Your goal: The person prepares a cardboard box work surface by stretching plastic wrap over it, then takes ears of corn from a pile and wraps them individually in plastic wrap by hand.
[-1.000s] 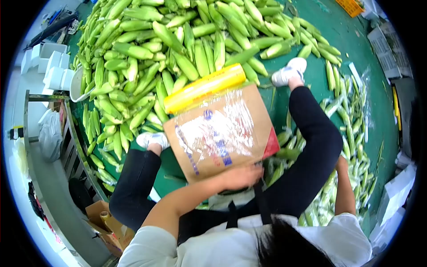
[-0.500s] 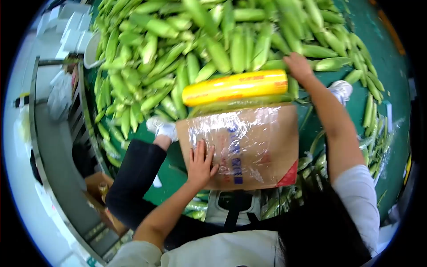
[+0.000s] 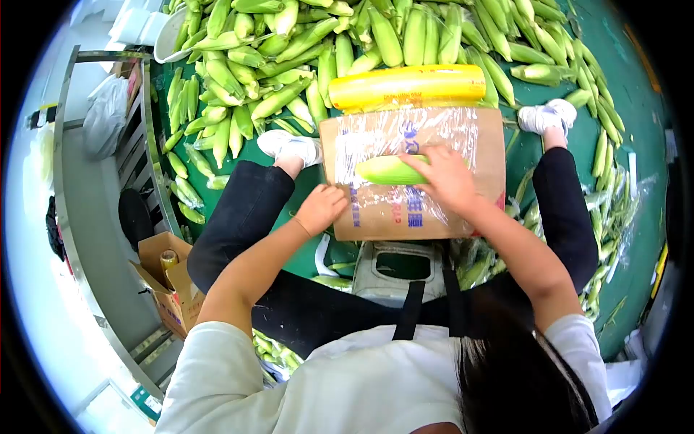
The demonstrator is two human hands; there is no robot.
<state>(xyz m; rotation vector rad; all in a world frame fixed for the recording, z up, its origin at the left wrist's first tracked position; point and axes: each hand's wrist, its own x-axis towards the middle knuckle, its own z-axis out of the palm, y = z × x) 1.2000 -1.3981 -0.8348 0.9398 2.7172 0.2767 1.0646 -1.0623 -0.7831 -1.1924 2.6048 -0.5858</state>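
A smooth green floor is carrying a large heap of long green-husked corn cobs; a brown rectangular cardboard box is bearing clear shiny plastic film, a pale-green oblong cob lying over it.

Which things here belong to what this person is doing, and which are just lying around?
Seemingly in use:
- ear of corn, held by the right hand
- film-covered cardboard, left hand at its left edge
- yellow roll
- corn pile, likely the supply

Apparently just lying about:
- open carton
- plastic bag
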